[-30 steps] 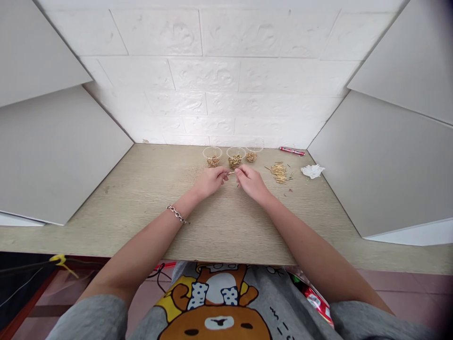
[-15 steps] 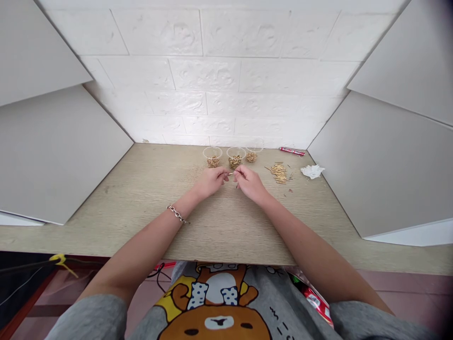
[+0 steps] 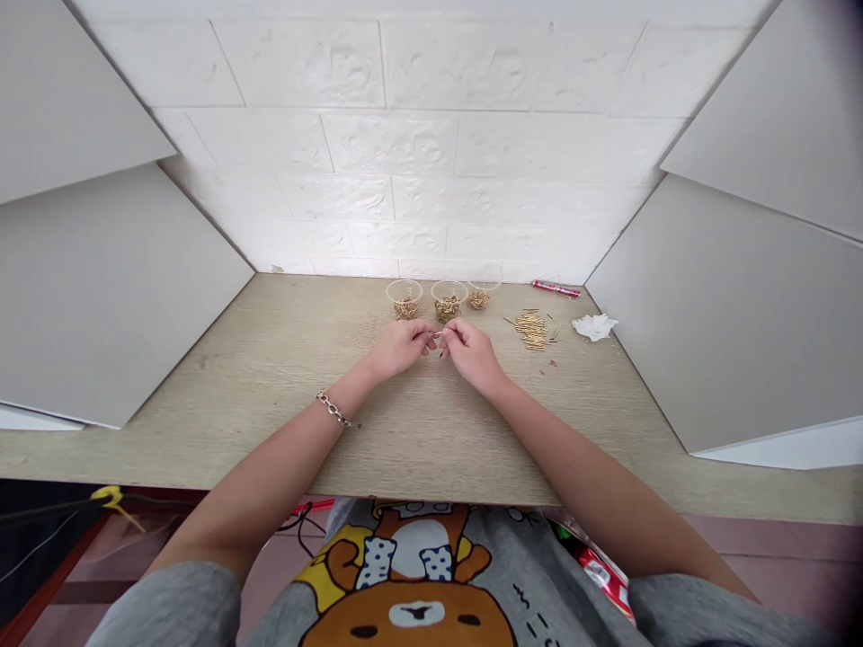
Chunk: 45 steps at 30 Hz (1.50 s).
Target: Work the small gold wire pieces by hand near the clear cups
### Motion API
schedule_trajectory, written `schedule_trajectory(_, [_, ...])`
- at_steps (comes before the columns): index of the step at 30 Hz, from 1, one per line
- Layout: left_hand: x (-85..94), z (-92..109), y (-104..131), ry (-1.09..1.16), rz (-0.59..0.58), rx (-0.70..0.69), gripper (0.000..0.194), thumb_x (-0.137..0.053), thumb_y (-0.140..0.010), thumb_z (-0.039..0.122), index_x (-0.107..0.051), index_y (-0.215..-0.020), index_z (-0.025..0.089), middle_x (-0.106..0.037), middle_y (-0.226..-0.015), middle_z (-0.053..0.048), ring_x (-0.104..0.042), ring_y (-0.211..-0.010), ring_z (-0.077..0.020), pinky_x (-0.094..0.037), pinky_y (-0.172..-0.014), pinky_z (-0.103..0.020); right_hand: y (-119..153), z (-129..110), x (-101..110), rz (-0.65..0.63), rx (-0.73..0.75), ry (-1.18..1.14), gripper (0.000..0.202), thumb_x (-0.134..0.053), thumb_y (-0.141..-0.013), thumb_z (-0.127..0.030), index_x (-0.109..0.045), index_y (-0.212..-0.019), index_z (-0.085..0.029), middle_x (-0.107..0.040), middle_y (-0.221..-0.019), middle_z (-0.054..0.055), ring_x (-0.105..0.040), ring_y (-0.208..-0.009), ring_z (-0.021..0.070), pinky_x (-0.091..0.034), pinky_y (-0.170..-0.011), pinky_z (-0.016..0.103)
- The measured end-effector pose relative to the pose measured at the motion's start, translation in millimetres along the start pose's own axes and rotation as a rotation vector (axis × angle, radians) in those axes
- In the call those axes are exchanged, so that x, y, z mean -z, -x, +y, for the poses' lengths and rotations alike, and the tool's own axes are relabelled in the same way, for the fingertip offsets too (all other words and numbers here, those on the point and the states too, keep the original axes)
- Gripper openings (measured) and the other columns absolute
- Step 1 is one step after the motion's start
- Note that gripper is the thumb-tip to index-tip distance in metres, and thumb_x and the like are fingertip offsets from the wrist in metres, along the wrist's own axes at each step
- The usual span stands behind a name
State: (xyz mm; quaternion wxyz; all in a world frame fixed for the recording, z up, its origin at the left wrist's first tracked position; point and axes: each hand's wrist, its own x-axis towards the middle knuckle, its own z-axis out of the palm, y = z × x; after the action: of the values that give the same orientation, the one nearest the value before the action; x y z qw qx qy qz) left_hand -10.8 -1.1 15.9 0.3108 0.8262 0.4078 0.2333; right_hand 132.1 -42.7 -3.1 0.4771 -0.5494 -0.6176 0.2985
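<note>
Near the middle of the table, my left hand (image 3: 403, 347) and my right hand (image 3: 470, 353) meet fingertip to fingertip. Between them is a thin gold-coloured pin (image 3: 438, 334), pinched by both hands; most of it is hidden by the fingers. Just beyond my fingers stand a clear cup (image 3: 404, 291) and a second clear cup (image 3: 449, 289), each with small gold-coloured pieces in the bottom. A third clear cup (image 3: 485, 276) with similar pieces is to their right. Further right lies a pile of gold-coloured pins (image 3: 532, 331).
A red tube-shaped packet (image 3: 556, 288) lies by the wall, and a crumpled white tissue (image 3: 594, 327) rests right of the pile. Tiny bits (image 3: 368, 332) are scattered left of the cups. Grey panels (image 3: 121, 288) flank the wooden table (image 3: 270, 359).
My right hand has moved slightly left, closing the gap to my left hand, so less of the pin shows. The cups and pile have stayed in place.
</note>
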Motion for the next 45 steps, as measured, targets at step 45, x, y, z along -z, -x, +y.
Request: schedule_trajectory(45, [-4.6, -1.9, 3.7, -0.017, 0.007, -0.020, 0.043, -0.032, -0.080, 0.022, -0.038, -0.123, 0.021, -0.061, -0.095, -0.003, -0.055, -0.089, -0.0171, -0.039, -0.085, -0.032, -1.3, -2.9, 5.0, -0.150, 0.271, 0.671, 0.024, -0.044, -0.082, -0.029, -0.065, -0.076, -0.020, -0.056, -0.074, 0.002, -0.050, -0.066, 0.0119, -0.032, -0.059, 0.023])
